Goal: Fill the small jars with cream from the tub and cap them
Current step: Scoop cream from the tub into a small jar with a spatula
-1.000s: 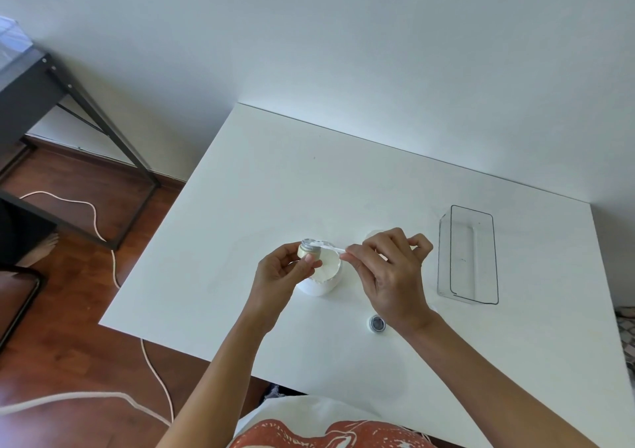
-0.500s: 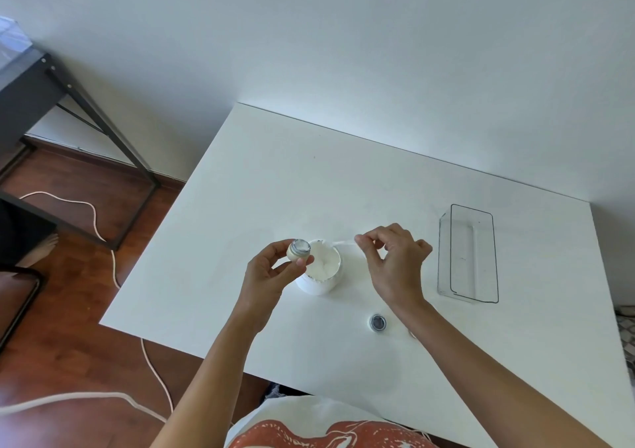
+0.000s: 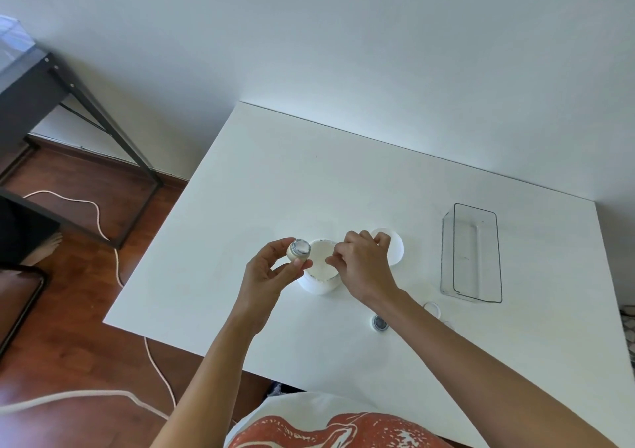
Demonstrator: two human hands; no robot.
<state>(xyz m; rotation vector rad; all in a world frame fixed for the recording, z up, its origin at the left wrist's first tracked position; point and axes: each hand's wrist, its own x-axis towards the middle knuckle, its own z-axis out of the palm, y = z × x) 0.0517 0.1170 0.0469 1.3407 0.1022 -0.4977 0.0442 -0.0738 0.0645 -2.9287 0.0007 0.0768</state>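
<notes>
Head view, lower centre: second small jar [image 3: 380,323] uncapped on table [image 3: 275,186]. Mid-frame: left hand [image 3: 271,275] pinching filled jar [image 3: 299,251] beside tub [image 3: 321,270]; right hand [image 3: 364,265] fingers curled over tub, contents indiscernible. Risk: loose pinch, tilted jar, spilled cream.

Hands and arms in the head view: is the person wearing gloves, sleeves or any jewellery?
No gloves show: the left hand and right hand are bare, and both forearms are uncovered as far as the frame shows. No ring, watch or bracelet is visible. At the bottom edge is a white garment with an orange-red print.
</notes>
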